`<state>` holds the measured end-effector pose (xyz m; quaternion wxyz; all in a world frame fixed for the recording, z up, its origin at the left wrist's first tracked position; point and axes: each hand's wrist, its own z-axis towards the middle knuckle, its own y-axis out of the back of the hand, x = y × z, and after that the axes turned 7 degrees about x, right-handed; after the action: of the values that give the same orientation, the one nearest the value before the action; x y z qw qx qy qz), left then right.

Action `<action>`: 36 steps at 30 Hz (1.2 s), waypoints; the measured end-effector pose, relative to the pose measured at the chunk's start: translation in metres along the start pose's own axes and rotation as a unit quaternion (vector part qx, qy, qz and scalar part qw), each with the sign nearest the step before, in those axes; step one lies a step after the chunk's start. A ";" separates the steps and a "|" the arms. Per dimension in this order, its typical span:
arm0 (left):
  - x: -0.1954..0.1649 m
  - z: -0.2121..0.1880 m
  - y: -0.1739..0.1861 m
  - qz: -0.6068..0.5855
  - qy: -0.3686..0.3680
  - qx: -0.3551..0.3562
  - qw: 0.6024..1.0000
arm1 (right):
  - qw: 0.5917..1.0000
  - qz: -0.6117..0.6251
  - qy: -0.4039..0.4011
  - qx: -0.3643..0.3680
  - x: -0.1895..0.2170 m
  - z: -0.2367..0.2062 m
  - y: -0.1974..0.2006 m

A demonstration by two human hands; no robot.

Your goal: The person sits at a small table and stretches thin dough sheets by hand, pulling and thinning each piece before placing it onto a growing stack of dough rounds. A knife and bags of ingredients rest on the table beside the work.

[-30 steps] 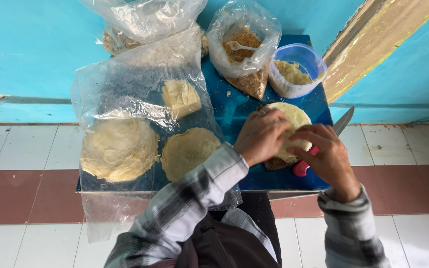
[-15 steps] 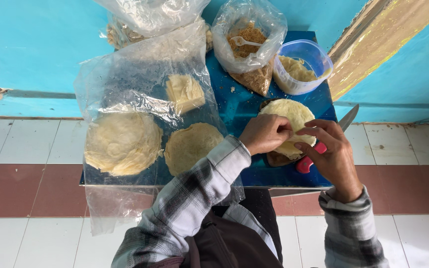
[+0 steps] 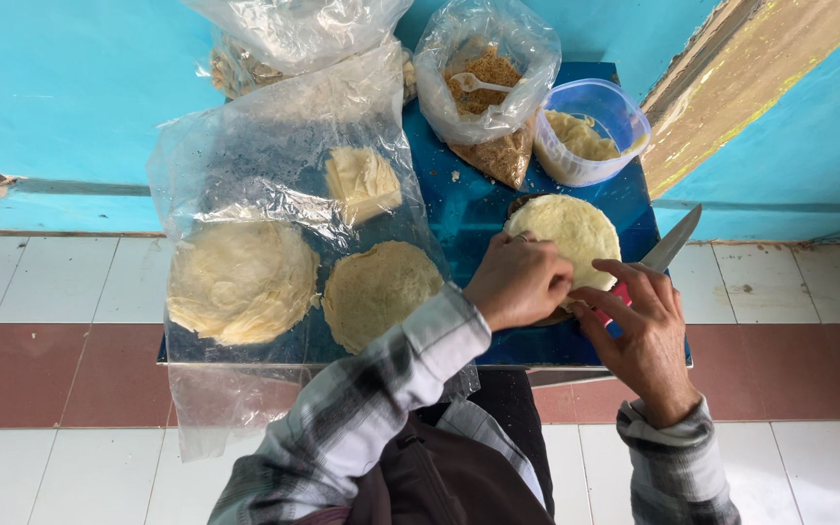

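Note:
A pale round flatbread lies on the blue table. My left hand is curled over its near edge and grips it. My right hand reaches in from the right, its fingertips pinching the same edge beside my left hand. Under my right fingers lies a knife with a red handle; its blade points to the upper right. Whether my right hand also presses on the handle cannot be told.
Under a clear plastic sheet lie two round flatbreads and a folded piece. A plastic bag of brown crumbs with a white spoon and a clear tub of pale filling stand at the back. Beyond the table is a turquoise wall.
My left hand has slid toward the near edge, so more of the flatbread shows. My right hand has moved over the knife's red handle.

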<state>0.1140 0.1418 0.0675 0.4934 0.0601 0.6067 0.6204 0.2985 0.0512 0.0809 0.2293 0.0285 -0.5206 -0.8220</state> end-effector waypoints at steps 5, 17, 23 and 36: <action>-0.018 -0.029 0.001 0.089 -0.047 -0.009 0.995 | 0.999 -0.032 -0.020 0.014 0.005 -0.007 0.005; -0.023 -0.178 0.074 -0.007 0.105 -0.256 0.961 | 0.980 0.177 0.080 0.039 0.084 0.036 -0.001; -0.008 -0.230 0.088 -0.061 0.237 -0.323 0.914 | 0.935 0.236 0.217 0.149 0.131 0.073 -0.045; -0.010 -0.235 0.054 0.020 0.114 -0.319 0.941 | 0.939 0.173 0.255 0.154 0.148 0.071 -0.057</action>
<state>-0.0680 -0.0159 0.0567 0.4017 -0.1596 0.4283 0.7936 0.1261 0.0709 0.0919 0.4862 0.1816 -0.5618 -0.6442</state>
